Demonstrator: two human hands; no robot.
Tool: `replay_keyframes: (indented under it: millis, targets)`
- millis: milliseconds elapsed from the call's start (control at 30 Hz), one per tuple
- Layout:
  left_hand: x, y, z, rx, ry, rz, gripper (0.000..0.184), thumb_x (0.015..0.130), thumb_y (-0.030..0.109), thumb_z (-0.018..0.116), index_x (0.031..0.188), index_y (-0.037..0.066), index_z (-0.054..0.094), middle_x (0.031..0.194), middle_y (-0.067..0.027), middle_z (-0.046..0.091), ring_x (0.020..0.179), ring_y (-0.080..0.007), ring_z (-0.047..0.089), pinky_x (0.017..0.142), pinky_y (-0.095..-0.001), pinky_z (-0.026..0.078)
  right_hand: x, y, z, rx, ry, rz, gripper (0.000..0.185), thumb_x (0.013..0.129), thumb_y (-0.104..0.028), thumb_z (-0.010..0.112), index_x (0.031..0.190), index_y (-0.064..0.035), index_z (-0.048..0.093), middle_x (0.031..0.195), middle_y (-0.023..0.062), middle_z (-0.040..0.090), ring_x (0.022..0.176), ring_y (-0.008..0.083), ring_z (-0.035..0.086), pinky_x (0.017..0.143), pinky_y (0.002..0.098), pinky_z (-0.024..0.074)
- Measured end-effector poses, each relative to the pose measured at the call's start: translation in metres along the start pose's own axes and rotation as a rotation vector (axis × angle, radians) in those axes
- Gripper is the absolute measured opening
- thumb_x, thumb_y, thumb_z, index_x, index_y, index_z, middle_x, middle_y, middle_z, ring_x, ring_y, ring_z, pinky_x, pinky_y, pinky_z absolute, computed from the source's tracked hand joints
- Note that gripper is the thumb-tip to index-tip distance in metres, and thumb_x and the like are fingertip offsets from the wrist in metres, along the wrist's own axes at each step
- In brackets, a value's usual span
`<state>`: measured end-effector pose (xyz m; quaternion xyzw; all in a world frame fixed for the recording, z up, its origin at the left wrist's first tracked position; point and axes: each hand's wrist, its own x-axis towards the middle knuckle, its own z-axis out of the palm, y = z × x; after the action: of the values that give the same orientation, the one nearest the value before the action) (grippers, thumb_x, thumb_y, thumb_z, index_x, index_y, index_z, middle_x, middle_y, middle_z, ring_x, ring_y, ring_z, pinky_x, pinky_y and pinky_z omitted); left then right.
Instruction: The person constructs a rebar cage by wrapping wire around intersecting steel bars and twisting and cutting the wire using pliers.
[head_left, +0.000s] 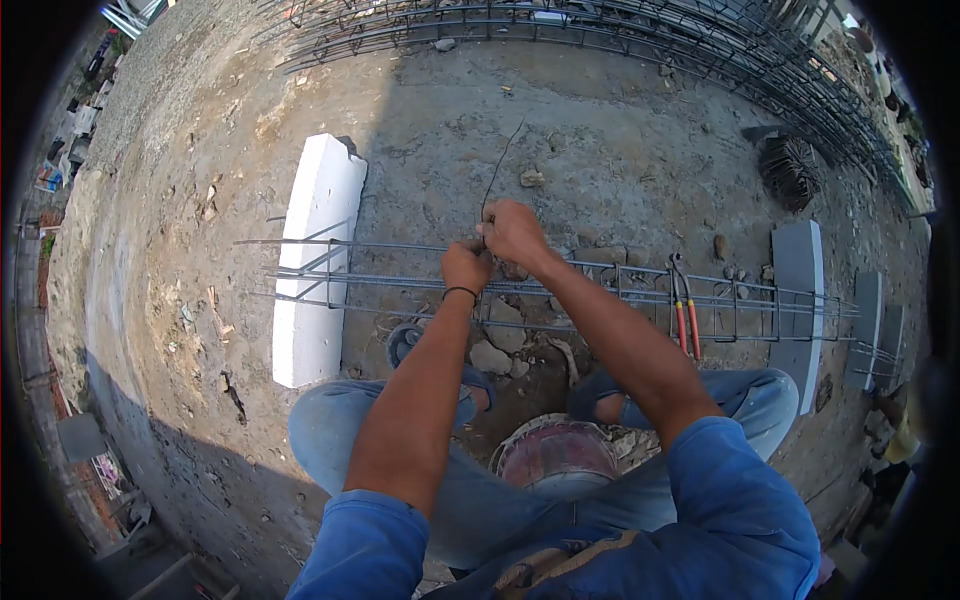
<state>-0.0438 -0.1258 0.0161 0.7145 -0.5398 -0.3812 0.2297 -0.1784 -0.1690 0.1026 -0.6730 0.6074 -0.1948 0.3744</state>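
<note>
My right hand point(514, 232) is closed in a pinch on a thin dark tie wire point(500, 160), whose free end sticks up and away over the ground. Close against it, my left hand point(465, 266), with a black band at the wrist, is pinched around the lower part of the same wire; the fingertips partly hide it. Both hands are over the top bars of a long rebar cage point(390, 281) lying crosswise before me. Red-handled pincers point(686, 308) rest on the cage to the right of my hands.
A white block point(312, 270) props the cage's left end, a grey block point(798, 295) its right. More rebar cages point(560, 22) lie along the far side. A bundle of dark bent rods point(788, 172) stands at right. Beneath me is an upturned bucket point(556, 455); stones point(490, 358) lie near my feet.
</note>
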Motion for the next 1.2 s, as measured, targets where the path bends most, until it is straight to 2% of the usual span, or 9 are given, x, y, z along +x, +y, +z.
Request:
replay_keyframes:
  millis: [100,233,367,467,533,733,967,1067,1200]
  targets:
    - [-0.004,0.012,0.002,0.045,0.072,-0.09,0.014,0.081,0.014,0.079,0.087,0.002,0.08,0.075,-0.0144,0.075,0.065,-0.0221,0.073,0.063,-0.0366,0.056,0.0,-0.002,0.005,0.022,-0.004,0.034,0.014,0.087,-0.013,0.073,0.088,0.0006,0.071,0.079,0.0236,0.071,0.077,0.0388,0.072,0.071,0.0486,0.0532]
    - [-0.001,0.014,-0.003,-0.054,-0.005,-0.234,0.023,0.079,0.028,0.08,0.089,0.007,0.081,0.08,-0.0188,0.075,0.077,-0.0313,0.075,0.071,-0.0422,0.057,0.005,0.007,0.005,0.116,-0.107,-0.002,0.019,0.083,-0.016,0.076,0.092,0.0005,0.073,0.09,0.0246,0.072,0.089,0.0431,0.071,0.078,0.0503,0.0546]
    - [-0.004,0.018,-0.001,-0.325,0.006,-0.313,0.011,0.083,0.012,0.079,0.089,0.003,0.081,0.076,-0.0117,0.076,0.069,-0.0207,0.074,0.063,-0.0344,0.058,0.013,0.048,0.005,0.315,-0.098,-0.011,0.018,0.082,-0.017,0.075,0.092,-0.002,0.076,0.087,0.0232,0.072,0.085,0.0409,0.071,0.077,0.0497,0.0543]
    - [-0.007,0.024,0.0,-0.485,0.004,-0.348,0.008,0.085,0.003,0.075,0.09,0.001,0.08,0.075,-0.0095,0.075,0.066,-0.0179,0.074,0.058,-0.0302,0.058,0.014,0.065,0.006,0.054,0.068,0.141,0.017,0.082,-0.019,0.075,0.09,-0.0045,0.079,0.084,0.0204,0.073,0.082,0.0375,0.071,0.076,0.0478,0.0542]
    - [-0.007,0.021,0.004,-0.483,0.015,-0.334,0.009,0.087,0.001,0.073,0.092,0.0,0.08,0.076,-0.0096,0.075,0.066,-0.0179,0.074,0.057,-0.029,0.058,0.02,0.079,0.02,-0.062,-0.159,0.143,0.012,0.081,-0.011,0.073,0.086,0.0,0.077,0.076,0.0118,0.072,0.069,0.0221,0.067,0.066,0.0398,0.0514]
    - [-0.002,0.011,0.007,-0.351,0.043,-0.245,0.009,0.087,0.003,0.073,0.092,-0.001,0.08,0.077,-0.0106,0.075,0.067,-0.0178,0.074,0.059,-0.0307,0.058,0.026,0.072,0.05,0.407,-0.104,0.281,0.023,0.083,-0.022,0.077,0.087,-0.0004,0.077,0.077,0.0137,0.071,0.071,0.0231,0.066,0.067,0.0388,0.0501]
    - [-0.003,-0.004,-0.005,-0.235,0.005,0.008,0.011,0.09,0.001,0.07,0.098,-0.003,0.075,0.078,-0.0141,0.074,0.067,-0.0192,0.072,0.062,-0.0316,0.056,0.02,0.061,0.045,0.112,-0.04,0.229,0.017,0.082,-0.017,0.079,0.086,-0.0004,0.077,0.077,0.0141,0.072,0.07,0.0229,0.068,0.068,0.041,0.0519]
    - [-0.007,0.0,-0.019,-0.031,0.058,0.147,0.012,0.086,0.002,0.073,0.097,-0.001,0.075,0.074,-0.0147,0.074,0.066,-0.021,0.071,0.063,-0.0344,0.055,0.015,0.06,0.044,0.372,-0.074,0.378,0.016,0.082,-0.017,0.078,0.083,-0.0008,0.077,0.074,0.0146,0.072,0.063,0.026,0.066,0.065,0.0415,0.0524]
    - [-0.015,0.016,-0.03,0.094,0.062,0.168,0.01,0.082,0.007,0.078,0.089,0.0,0.076,0.072,-0.0134,0.074,0.064,-0.0214,0.071,0.062,-0.0365,0.053,0.014,0.067,0.049,0.282,0.012,0.235,0.025,0.08,-0.026,0.077,0.085,-0.0014,0.076,0.08,0.0231,0.071,0.081,0.0404,0.07,0.074,0.0476,0.0536]
